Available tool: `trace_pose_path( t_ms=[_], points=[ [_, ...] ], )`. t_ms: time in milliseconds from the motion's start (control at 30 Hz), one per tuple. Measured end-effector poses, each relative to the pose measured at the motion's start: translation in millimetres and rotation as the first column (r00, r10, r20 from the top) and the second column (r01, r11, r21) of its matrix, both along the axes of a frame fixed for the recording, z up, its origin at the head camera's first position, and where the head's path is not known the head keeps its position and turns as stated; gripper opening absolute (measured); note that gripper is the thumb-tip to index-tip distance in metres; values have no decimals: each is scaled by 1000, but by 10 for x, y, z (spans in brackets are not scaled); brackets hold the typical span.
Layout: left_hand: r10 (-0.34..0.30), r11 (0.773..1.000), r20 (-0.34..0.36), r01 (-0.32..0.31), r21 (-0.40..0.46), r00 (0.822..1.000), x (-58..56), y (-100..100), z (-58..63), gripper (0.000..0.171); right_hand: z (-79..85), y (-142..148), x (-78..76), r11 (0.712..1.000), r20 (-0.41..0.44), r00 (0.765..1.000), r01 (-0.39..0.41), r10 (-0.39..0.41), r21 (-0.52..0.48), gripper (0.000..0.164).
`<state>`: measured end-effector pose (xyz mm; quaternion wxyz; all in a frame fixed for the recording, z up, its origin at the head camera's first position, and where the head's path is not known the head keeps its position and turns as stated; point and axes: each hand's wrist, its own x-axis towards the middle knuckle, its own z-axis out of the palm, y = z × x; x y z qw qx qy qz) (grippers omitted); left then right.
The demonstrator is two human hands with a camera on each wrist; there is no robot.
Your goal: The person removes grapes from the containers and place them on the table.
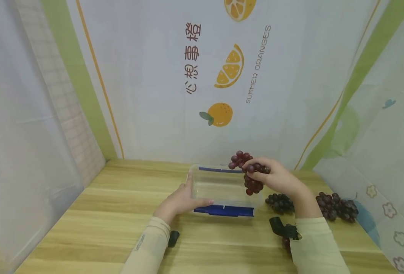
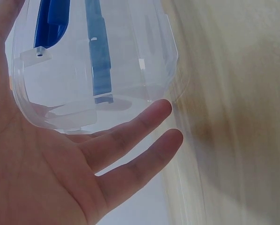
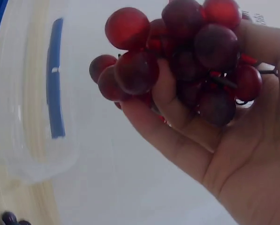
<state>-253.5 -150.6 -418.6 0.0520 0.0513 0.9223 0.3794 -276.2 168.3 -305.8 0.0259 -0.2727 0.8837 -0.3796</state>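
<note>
A clear plastic food box [image 1: 237, 196] with blue clip strips stands on the table, its top uncovered. My left hand [image 1: 183, 199] rests against its left end, the thumb along the front rim and the fingers along the side. In the left wrist view, two straight fingers [image 2: 140, 168] spread beside the box wall [image 2: 125, 61]. My right hand [image 1: 279, 177] grips a bunch of dark red grapes [image 1: 253, 185] above the box's right end. Its fingers curl among the grapes [image 3: 127, 28] in the right wrist view, where the box lies to the left.
A dark grape bunch [image 1: 278, 201] lies just right of the box. More dark grapes [image 1: 328, 205] lie farther right, near the wall cloth. Other reddish grapes [image 1: 286, 244] are partly hidden by the right sleeve. A printed cloth [image 1: 154, 95] hangs behind the wooden table [image 1: 120, 220].
</note>
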Motion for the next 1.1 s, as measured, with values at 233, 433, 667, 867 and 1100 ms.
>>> trace_pose_path(
  t_ms=[233,433,667,867,1100],
  points=[
    [-14,1000,10,14,-9,1000,-10,8,-1,139,49,-75,154,988,29,998,59,-55,-139,32],
    [-6,1000,6,6,-9,1000,-13,15,3,142,137,-153,318,966,73,993,104,-89,-236,32],
    [-8,1000,3,8,-7,1000,-4,-6,3,141,105,-151,425,915,176,959,266,-221,-302,42],
    [-23,1000,-3,23,-9,1000,-11,4,-9,141,15,-64,548,817,269,890,448,-369,-362,47],
    [-21,1000,-25,21,-16,999,-28,-10,-2,141,-49,-18,656,666,321,821,571,-473,-479,46]
  ],
)
